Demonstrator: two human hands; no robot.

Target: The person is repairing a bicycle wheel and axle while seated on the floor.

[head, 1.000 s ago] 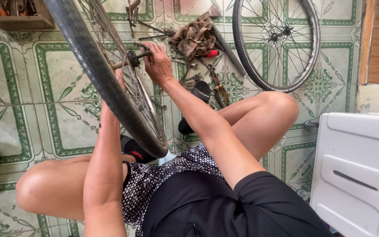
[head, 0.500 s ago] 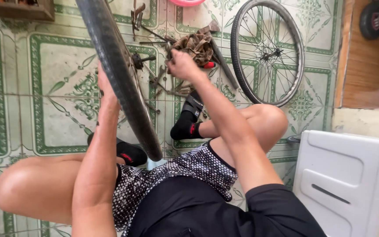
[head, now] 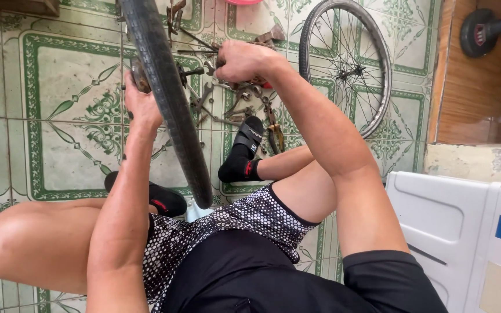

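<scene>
- From the head view we see the bicycle wheel [head: 166, 98] upright between the knees, over the tiled floor [head: 59, 75].
- Our left hand [head: 141, 104] sits at its hub's left side; we cannot tell whether those fingers grip.
- Our right hand [head: 244, 61], right of the wheel, has fingers clenched on a tool [head: 195, 72] at the axle.
- A second wheel [head: 346, 64] lies flat further right.

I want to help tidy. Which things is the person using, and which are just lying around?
In use: wheel, axle, left hand, right hand.
Lying about: second wheel, wrenches, white box, dumbbell.
</scene>
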